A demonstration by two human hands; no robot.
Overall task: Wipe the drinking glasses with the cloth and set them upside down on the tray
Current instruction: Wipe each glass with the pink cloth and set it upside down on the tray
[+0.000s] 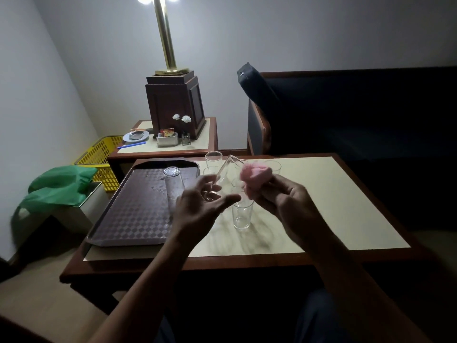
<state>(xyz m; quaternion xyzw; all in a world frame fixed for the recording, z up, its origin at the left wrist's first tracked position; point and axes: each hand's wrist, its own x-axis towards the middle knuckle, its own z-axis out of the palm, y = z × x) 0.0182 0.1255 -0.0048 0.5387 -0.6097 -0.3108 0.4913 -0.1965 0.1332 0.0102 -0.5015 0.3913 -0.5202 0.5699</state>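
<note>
In the head camera, your left hand (205, 209) is raised above the cream tabletop with a dark wooden border (321, 206). Its fingers are half curled and, together with the thumb, they hold a tilted clear drinking glass (227, 174) by its lower part. The picture is blurred there, so I cannot tell how firm the hold is. Your right hand (279, 196) is closed around a crumpled pink cloth (256, 175), and this cloth touches the right side of the tilted glass. Both hands are in the air, above the tabletop.

On the left part of the tabletop lies a dark brown checkered plastic tray (128, 209). One clear glass turned upside down (173, 186) stands on it, near its right edge and just left of your left hand.

Right of the tray, more glasses stand upright on the bare tabletop. A near upright clear glass (242, 216) is just under your hands. A far upright clear glass (214, 157) stands at the back edge, and another upright clear glass (273, 166) shows behind the cloth.

Behind the tabletop, a small wooden side table (210, 134) carries a dark wooden lamp base (175, 105) with a brass pole (165, 33). A yellow plastic basket (99, 154) and a green plastic bag (59, 186) are at the left. A dark sofa (358, 115) is at the right.
</note>
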